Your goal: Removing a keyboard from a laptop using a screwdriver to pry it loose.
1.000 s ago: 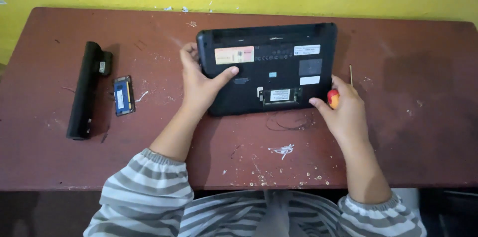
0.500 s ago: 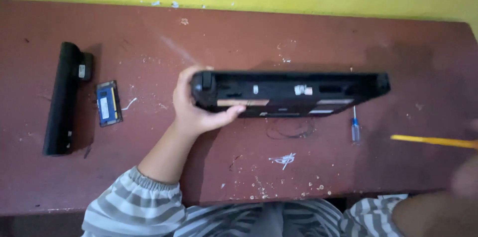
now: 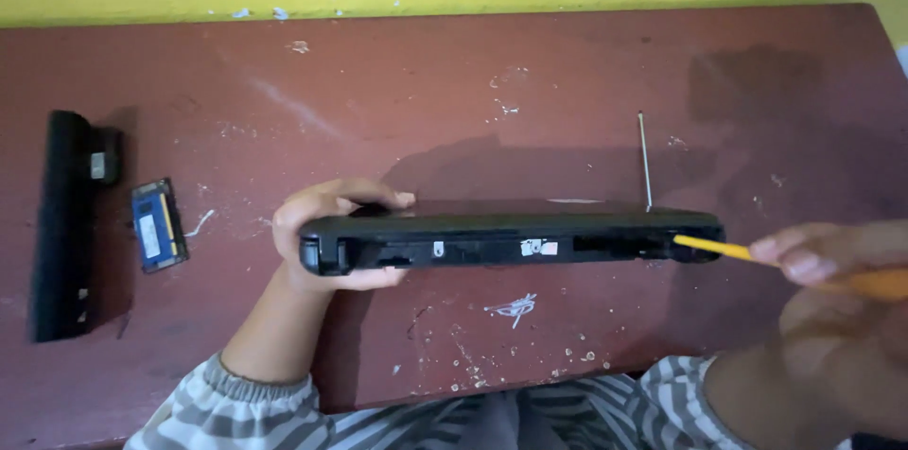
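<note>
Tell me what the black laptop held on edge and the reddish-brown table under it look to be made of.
Black laptop: matte moulded plastic, judging by its dull sheen and cut-out slots along the edge. Reddish-brown table: probably painted wood, flat finish, going by the scratches and pale chips; the core material is not visible.

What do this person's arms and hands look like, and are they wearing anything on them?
Both hands are bare: no gloves, rings or watch show on the left hand or the right hand, which is blurred close to the camera. Each arm wears a grey-and-white striped sleeve; the left sleeve ends in a gathered cuff, pushed up the forearm.
</note>
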